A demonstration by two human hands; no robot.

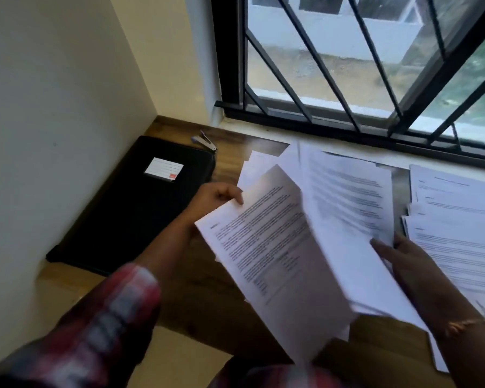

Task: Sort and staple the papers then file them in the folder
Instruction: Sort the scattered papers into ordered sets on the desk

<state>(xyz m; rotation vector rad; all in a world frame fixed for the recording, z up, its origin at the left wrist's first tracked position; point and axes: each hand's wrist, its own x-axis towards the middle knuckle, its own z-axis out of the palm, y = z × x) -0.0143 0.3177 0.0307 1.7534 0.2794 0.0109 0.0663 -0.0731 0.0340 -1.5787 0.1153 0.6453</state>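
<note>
My left hand (pixel 216 196) pinches the top left corner of a printed sheet (pixel 266 245), lifted above the wooden desk (pixel 202 298). My right hand (pixel 403 256) grips the lower edge of a fanned bundle of printed papers (pixel 347 200), thumb on top; these pages are blurred. More printed sheets (pixel 457 225) lie spread on the desk at the right. A closed black folder (pixel 129 208) with a white label lies at the left against the wall. A small stapler (pixel 205 141) rests just behind the folder, near the window corner.
A cream wall (pixel 53 121) bounds the desk on the left. A barred window (pixel 347 79) with a dark frame runs along the back. The desk's front edge sits close to my body.
</note>
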